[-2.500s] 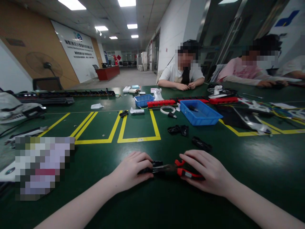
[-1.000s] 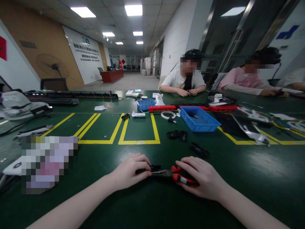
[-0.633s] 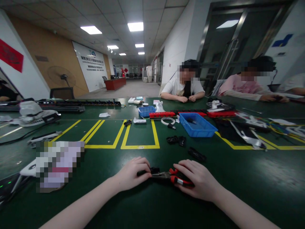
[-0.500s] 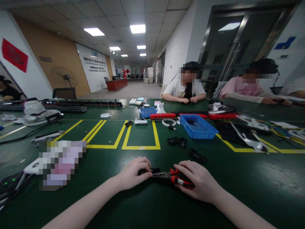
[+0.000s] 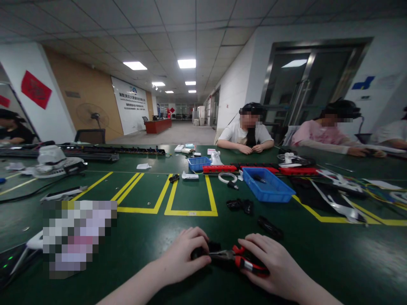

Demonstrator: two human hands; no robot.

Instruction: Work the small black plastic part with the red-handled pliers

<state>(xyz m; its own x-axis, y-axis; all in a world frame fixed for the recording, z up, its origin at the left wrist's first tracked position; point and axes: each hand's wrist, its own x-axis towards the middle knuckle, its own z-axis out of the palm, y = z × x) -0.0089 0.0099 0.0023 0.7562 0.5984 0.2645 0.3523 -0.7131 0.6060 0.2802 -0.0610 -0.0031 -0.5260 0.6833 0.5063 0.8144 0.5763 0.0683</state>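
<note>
My right hand (image 5: 275,262) is closed around the red-and-black handles of a pair of long-nose pliers (image 5: 249,266). The pliers' grey jaws point left, towards my left hand (image 5: 184,256). Thumb and fingers of that hand are pinched on a small black piece (image 5: 197,253), partly covered by the fingers, so its exact kind cannot be made out. The jaw tips reach to the piece beside my left thumb; whether they grip it is hidden. Just beyond my right hand lies a coiled black cable (image 5: 270,227), and farther off another black cable bundle (image 5: 240,206).
A blue tray (image 5: 270,195) with a dark item inside stands ahead on the right, near a smaller blue tray (image 5: 199,163). Red strips (image 5: 219,168) lie behind. A blurred-out item (image 5: 81,237) is at left. Co-workers (image 5: 246,131) sit across the green table (image 5: 133,237).
My view has tilted upward, so everything appears lower in the picture. Both hands keep their holds, with the pliers and black piece in nearly the same arrangement.
</note>
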